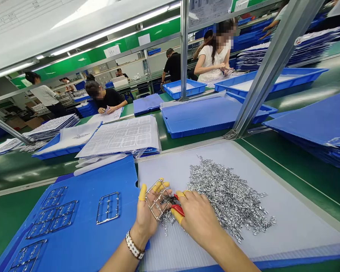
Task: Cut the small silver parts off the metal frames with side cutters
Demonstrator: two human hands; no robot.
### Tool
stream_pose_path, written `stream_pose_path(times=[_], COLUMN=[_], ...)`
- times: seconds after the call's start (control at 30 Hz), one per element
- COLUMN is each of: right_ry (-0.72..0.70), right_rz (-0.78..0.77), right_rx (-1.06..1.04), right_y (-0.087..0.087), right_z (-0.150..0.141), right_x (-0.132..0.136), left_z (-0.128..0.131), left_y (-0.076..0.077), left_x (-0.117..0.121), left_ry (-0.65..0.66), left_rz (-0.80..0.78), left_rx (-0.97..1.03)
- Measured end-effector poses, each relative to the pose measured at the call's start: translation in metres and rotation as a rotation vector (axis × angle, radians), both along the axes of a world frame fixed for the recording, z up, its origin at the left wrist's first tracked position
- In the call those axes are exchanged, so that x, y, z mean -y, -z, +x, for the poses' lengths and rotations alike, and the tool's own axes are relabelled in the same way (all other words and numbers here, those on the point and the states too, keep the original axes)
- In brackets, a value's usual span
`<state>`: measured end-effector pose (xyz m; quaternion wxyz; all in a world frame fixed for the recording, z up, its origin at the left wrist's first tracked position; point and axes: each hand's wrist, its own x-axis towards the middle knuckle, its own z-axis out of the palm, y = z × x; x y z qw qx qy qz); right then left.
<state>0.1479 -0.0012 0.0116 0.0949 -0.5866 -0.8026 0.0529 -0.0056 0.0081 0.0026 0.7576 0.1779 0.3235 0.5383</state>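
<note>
My left hand, with yellow finger cots and a bracelet at the wrist, is closed round a small metal grid frame held tilted above the white sheet. My right hand, also in yellow cots, grips a red-handled cutter right beside the frame. A large heap of small shiny metal pieces lies on the white sheet just right of both hands. Several more metal frames lie flat on the blue board to the left.
Blue trays and stacks of white sheets sit across the green belt. A slanted metal post rises at right. Other people work at benches farther back.
</note>
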Motion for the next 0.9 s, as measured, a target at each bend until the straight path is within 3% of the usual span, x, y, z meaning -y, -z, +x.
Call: stream_pose_path(times=[0.2, 0.57, 0.9], right_ry=[0.003, -0.034, -0.085], right_rz=[-0.001, 0.007, -0.013], right_rx=[0.056, 0.018, -0.018], right_y=[-0.003, -0.008, -0.007], right_z=[-0.007, -0.013, -0.021], right_x=[-0.003, 0.008, 0.009], left_z=[0.002, -0.003, 0.004], left_y=[0.003, -0.006, -0.006], left_x=[0.002, -0.003, 0.0], left_ry=[-0.063, -0.134, -0.218], left_rz=[0.022, -0.051, -0.021], left_rx=[-0.085, 0.052, -0.102])
